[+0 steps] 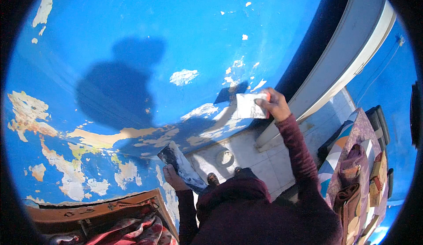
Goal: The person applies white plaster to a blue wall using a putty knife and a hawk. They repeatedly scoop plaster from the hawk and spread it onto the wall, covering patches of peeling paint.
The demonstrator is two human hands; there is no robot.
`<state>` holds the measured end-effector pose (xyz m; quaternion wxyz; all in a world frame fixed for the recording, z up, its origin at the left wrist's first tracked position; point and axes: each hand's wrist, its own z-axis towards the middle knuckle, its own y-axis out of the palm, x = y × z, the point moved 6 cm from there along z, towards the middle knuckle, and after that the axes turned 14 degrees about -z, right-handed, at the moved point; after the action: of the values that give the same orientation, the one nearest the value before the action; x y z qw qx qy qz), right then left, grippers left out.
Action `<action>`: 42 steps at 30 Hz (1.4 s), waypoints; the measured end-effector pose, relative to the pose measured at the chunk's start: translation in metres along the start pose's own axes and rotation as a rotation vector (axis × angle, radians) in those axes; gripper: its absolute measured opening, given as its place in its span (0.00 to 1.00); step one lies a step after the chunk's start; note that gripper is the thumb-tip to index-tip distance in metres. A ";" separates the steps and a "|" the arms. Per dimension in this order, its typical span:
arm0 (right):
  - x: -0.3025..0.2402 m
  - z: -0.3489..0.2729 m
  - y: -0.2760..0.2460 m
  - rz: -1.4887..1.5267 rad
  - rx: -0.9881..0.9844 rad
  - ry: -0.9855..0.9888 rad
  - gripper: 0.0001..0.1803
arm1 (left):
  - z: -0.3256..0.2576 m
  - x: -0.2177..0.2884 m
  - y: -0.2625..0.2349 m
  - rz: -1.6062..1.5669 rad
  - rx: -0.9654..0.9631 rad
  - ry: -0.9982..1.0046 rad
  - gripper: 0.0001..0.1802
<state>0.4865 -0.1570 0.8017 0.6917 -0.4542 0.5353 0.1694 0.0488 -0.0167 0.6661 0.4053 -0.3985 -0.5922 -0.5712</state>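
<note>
My right hand (278,107) is closed on a wide, flat putty knife (249,106) with a white-smeared blade and a red-orange edge by my fingers. The blade is held up close to the lower part of the blue wall (198,29); I cannot tell whether it touches. Lower and to the left, my left hand (174,179) grips the edge of a dark, rectangular board (181,165) smeared with white paste. Between the hands, bare pale patches (200,111) show where paint is gone from the wall. The handle of the knife is mostly hidden in my right hand.
A round white bucket (225,158) stands on the tiled floor (269,168) by my feet. A tall white door (339,47) rises at the right. Beyond it are piled cloths (352,170). An open wooden cabinet (97,210) with red fabric (132,232) is at lower left.
</note>
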 end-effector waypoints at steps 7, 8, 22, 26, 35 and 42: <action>0.072 -0.113 0.119 1.323 -0.323 0.400 0.26 | 0.008 -0.012 -0.005 0.002 -0.006 -0.033 0.15; 0.085 -0.124 0.140 1.402 -0.434 0.378 0.28 | 0.012 -0.016 -0.009 0.033 -0.016 -0.029 0.14; -0.030 -0.125 0.123 1.541 -0.451 0.303 0.39 | 0.019 -0.017 0.003 -0.015 -0.117 0.002 0.14; -0.051 -0.101 0.088 1.168 -0.236 0.059 0.39 | 0.010 -0.004 0.008 -0.061 -0.030 -0.049 0.14; -0.100 0.008 0.020 -1.188 0.587 -0.856 0.44 | 0.015 -0.016 -0.014 0.106 -0.064 0.016 0.16; -0.080 0.038 0.025 -1.331 0.597 -0.856 0.38 | 0.009 -0.020 -0.031 0.132 -0.003 0.046 0.14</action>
<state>0.4609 -0.0929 0.8630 0.8812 -0.3697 -0.1296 -0.2644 0.0272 -0.0089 0.6361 0.4553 -0.4239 -0.5543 -0.5530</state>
